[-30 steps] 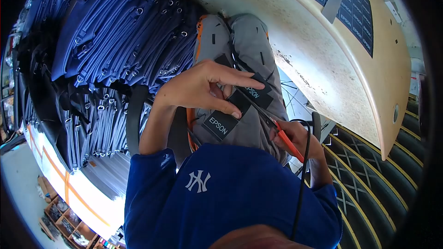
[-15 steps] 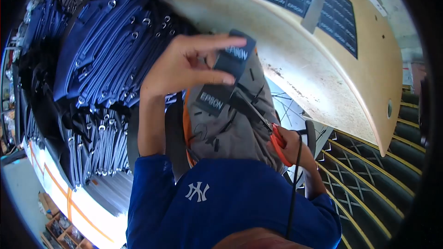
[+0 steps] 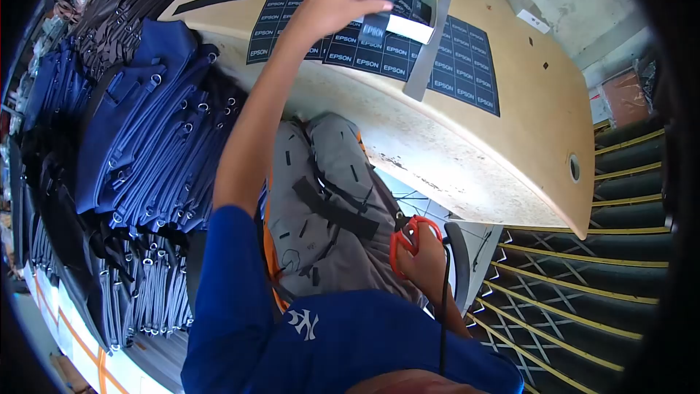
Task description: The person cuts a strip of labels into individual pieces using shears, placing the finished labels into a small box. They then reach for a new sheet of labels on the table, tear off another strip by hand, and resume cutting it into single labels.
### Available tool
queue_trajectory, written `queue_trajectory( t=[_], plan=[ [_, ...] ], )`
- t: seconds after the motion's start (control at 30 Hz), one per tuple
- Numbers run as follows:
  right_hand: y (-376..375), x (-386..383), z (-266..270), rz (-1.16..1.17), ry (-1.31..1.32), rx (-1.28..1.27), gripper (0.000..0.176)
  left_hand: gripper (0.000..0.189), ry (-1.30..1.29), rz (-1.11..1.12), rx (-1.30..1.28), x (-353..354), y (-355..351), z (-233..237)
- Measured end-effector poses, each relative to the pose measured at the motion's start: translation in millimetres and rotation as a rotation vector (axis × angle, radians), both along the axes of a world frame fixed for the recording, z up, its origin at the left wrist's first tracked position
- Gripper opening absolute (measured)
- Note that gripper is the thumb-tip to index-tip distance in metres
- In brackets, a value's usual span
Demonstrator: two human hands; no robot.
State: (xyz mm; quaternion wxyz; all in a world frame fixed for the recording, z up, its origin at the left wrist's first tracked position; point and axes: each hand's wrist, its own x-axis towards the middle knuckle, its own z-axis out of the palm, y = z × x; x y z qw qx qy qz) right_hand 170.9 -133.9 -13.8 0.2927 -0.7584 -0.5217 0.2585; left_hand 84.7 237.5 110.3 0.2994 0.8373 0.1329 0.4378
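Note:
My left hand reaches over a white open box on the table, thumb and forefinger spread apart. A dark label piece printed EPSON is at the box's near left edge, just below my thumb; it looks loose from the fingers. More dark pieces lie inside the box. Near my lap, my right hand is closed around the red handles of scissors, whose blades are mostly hidden. A dark strip lies across the grey cloth over my legs.
Sheets of EPSON labels lie on the curved wooden table, with a grey strip across them. Blue straps with metal rings are piled at left. A folding metal gate stands at right.
My left hand has moved from above my lap up to the white box, and its fingers have parted from the EPSON piece. My right hand with the scissors has shifted slightly leftward in view.

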Motion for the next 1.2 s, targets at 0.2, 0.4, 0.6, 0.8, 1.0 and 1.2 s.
queue_trajectory(
  t=[0.2, 0.4, 0.6, 0.8, 1.0, 1.2],
  plan=[
    [40.3, -26.1, 4.4, -0.127, 0.695, 0.249, 0.027, 0.032, -0.193, 0.002, -0.501, -79.3, -124.8, -64.4],
    [67.1, -44.6, 15.8, 0.065, 0.859, 0.261, 0.039, 0.016, -0.076, 0.094, -0.729, -109.6, -207.5, -91.2],
    [70.4, -53.9, 4.2, 0.025, 0.854, 0.262, 0.027, 0.034, -0.118, 0.045, -0.863, -120.9, -232.7, -100.6],
    [70.5, -51.8, 0.4, 0.09, 0.806, 0.228, 0.035, 0.044, -0.096, 0.113, -0.896, -123.6, -251.2, -112.3],
    [57.7, -29.0, 15.6, 0.272, 0.561, 0.102, 0.028, 0.058, -0.108, 0.089, -0.933, -134.6, -239.3, -100.9],
    [35.7, 1.1, 12.4, 0.454, 0.361, -0.017, 0.04, 0.061, -0.031, 0.061, -0.981, -156.6, -222.0, -100.3]
  ],
)
